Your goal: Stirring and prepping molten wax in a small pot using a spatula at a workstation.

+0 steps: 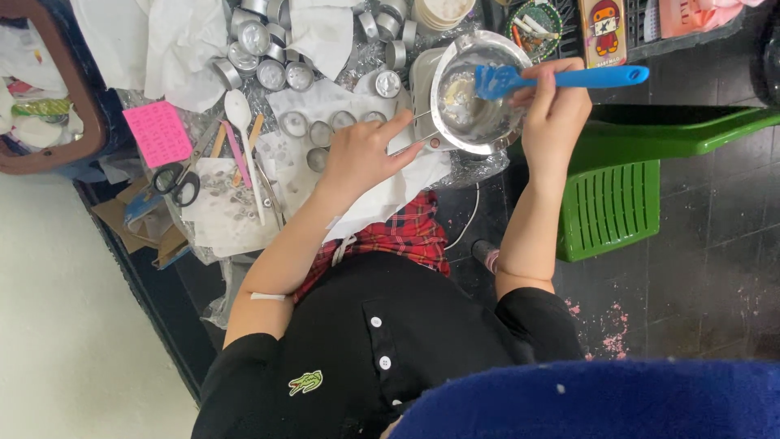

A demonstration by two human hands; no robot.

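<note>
In the lower frame, a person in a black shirt is leaning over a cluttered table. At centre, the left hand is closing around the handle of a metal pot. At upper right, the right hand is gripping a blue spatula, its blade inside the pot. Small metal cups are crowding the upper left.

The pot sits between the two hands, left hand on its handle, right hand holding a spatula whose blade is inside it. Small cups crowd the table left of the pot (scissors lie further left). A stool stands right of the person.
</note>
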